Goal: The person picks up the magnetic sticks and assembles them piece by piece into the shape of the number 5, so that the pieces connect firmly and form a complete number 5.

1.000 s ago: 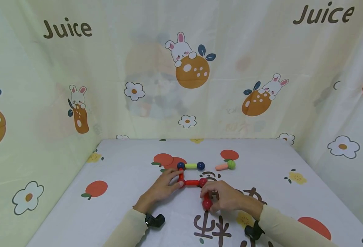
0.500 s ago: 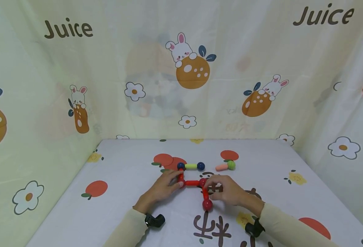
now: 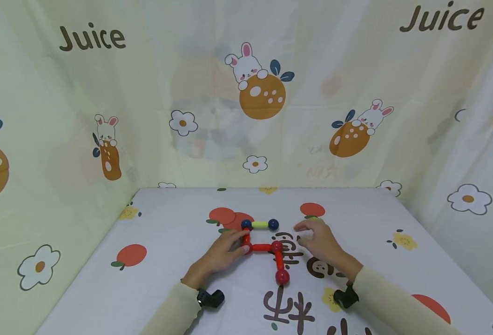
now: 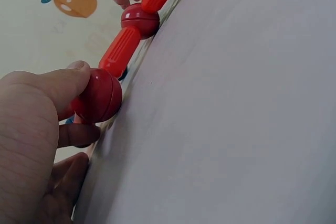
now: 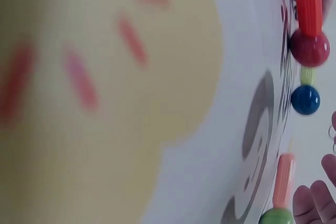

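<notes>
My left hand [image 3: 219,251] pinches the corner red ball [image 4: 100,95] of a magnetic ball-and-rod shape, thumb on one side and fingers on the other. From that corner a red rod [image 3: 262,247] runs right to a second red ball [image 3: 277,246]. Another red rod [image 3: 280,261] leads from there toward me, ending in a red ball [image 3: 282,277]. At the back, a yellow-green rod [image 3: 260,224] joins two dark blue balls [image 3: 273,224]. My right hand [image 3: 323,242] reaches over a pink rod [image 5: 284,179] with a green ball [image 5: 276,216], its fingers apart and holding nothing.
A white cloth [image 3: 179,214] printed with fruit and dark characters covers the table. Behind it hangs a cream curtain [image 3: 212,139] with rabbits, oranges and flowers, which also closes off both sides.
My right hand has let go of the near red rod and ball and moved back and right, over the pink rod and green ball. My left hand has stayed put.
</notes>
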Demonstrator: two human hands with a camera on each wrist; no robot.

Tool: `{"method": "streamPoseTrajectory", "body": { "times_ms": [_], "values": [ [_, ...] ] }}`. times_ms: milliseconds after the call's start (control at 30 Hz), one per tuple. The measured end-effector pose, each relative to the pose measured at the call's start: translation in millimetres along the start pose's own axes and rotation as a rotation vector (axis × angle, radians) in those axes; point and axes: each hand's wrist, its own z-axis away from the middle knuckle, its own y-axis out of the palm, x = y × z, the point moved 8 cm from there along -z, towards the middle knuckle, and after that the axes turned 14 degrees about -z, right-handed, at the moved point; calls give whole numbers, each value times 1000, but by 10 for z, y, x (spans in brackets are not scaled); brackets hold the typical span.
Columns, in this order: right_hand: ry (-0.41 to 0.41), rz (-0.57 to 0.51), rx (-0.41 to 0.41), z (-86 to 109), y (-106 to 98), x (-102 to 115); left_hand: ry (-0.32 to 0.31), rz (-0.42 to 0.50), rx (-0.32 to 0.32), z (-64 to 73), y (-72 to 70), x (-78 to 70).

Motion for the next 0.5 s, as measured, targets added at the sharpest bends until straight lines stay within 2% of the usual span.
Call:
{"method": "streamPoseTrajectory", "body": {
  "times_ms": [100,233,500],
  "values": [
    [22,2,-34,-36,-63,-61,6,8,1,1,-7,-7],
    [44,10,-39,-73,-111,-148,7,12,-1,0,-14,-9],
    [-25,110,-56,-182,-166,-188,-4,34,10,-3,-14,-6]
  ]
}}
